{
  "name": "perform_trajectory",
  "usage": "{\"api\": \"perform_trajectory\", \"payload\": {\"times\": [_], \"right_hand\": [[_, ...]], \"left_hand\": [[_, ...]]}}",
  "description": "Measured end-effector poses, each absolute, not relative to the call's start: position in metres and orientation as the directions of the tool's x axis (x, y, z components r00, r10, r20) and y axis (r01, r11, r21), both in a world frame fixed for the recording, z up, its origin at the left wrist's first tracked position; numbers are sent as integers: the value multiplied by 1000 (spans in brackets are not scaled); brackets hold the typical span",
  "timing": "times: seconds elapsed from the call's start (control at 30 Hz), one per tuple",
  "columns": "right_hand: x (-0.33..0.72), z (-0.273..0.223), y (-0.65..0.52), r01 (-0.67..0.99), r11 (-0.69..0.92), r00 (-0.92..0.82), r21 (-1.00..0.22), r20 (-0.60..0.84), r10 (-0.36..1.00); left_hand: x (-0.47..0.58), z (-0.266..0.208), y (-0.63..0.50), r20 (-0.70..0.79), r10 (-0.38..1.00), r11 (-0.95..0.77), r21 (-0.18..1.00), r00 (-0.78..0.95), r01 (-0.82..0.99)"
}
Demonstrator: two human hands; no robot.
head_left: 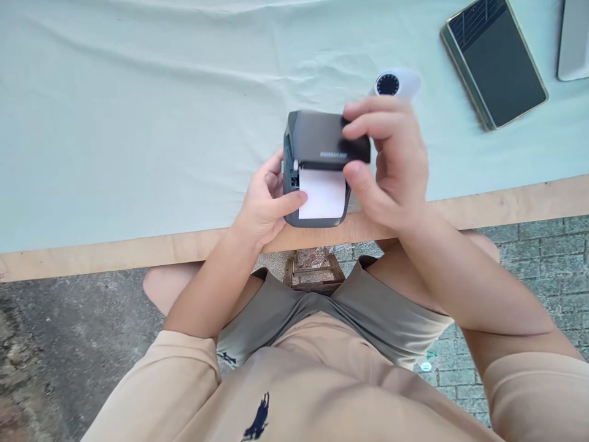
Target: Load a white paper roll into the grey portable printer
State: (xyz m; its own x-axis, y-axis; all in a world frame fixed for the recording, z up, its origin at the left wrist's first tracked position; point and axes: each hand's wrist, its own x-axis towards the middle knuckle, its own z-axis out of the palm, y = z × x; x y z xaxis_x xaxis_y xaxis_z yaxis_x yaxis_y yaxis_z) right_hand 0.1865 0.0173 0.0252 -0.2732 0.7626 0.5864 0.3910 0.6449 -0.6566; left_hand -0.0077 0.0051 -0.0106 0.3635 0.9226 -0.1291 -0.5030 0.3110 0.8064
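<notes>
A dark grey portable thermal printer (pixel 289 184) is held at the table's front edge, its cover raised and a white paper roll (pixel 324 195) showing in its bay. My left hand (pixel 265 202) is closed round the printer's left side, the thumb lying over the edge of the paper. With its thumb below and fingertips above, my right hand (pixel 391 153) grips the right end of the dark printer cover (pixel 317 136). Just beyond that hand, a second white roll with a black core (pixel 399 83) lies on the cloth, partly hidden by the fingers.
A dark-screened phone resting on a box (pixel 499 58) is at the upper right. At the far right corner, a grey flat object (pixel 575 43) is cut off by the frame. Pale green cloth (pixel 138 123) covers the table up to its bare wooden edge (pixel 506 205).
</notes>
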Motion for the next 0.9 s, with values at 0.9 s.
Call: {"api": "perform_trajectory", "payload": {"times": [0.9], "right_hand": [[185, 3, 8, 196, 189, -302, -962, 124, 945]], "left_hand": [[-6, -7, 4, -113, 931, 272, 849, 347, -453]]}}
